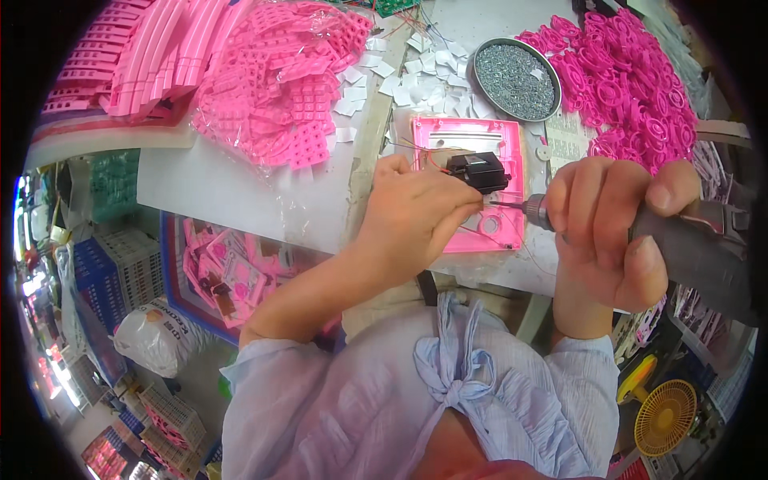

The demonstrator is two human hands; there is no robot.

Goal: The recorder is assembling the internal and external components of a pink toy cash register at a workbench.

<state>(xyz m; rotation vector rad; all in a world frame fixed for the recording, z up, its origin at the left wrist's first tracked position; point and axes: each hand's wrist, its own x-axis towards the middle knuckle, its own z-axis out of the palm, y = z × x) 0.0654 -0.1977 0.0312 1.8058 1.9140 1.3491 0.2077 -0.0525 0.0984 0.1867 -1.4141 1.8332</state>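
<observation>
My right hand is wrapped round a grey electric screwdriver, held almost level with its thin bit pointing left. The bit's tip meets the pinched fingertips of my left hand; whatever they pinch there is too small to make out. Just beyond those fingertips, a black box-shaped part with thin coloured wires sits over a pink plastic housing. The housing lies open on the table, its left side partly covered by my left hand.
A round tray of small grey screws stands behind the housing. White paper pieces lie scattered beside it. Magenta plastic parts are heaped at far right, pink keypad pieces at far left. A bin of pink parts stands below the table's left edge.
</observation>
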